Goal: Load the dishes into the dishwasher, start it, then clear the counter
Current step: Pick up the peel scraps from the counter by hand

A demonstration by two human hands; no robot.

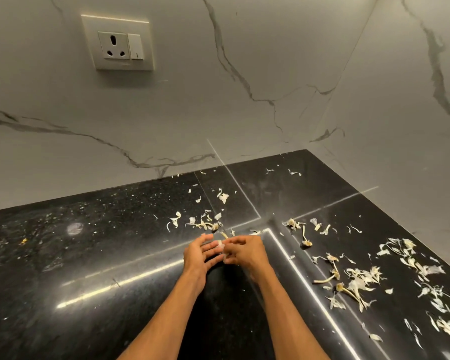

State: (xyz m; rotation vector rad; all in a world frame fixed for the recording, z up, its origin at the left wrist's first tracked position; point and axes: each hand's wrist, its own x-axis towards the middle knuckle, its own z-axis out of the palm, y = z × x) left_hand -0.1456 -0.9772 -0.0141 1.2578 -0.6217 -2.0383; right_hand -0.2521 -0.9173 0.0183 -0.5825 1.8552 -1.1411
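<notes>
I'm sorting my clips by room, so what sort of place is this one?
Most likely a home kitchen corner: a polished black stone counter strewn with papery peels, a marble-look backsplash behind it, and a wall socket with a switch.

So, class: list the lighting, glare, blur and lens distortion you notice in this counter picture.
Head view: dim, warm light; bright glare streaks cross the polished black counter; the wide lens skews the wall socket and slants the counter's edges; the left hand and right hand are slightly motion-blurred, while the garlic peels look sharp.
</notes>
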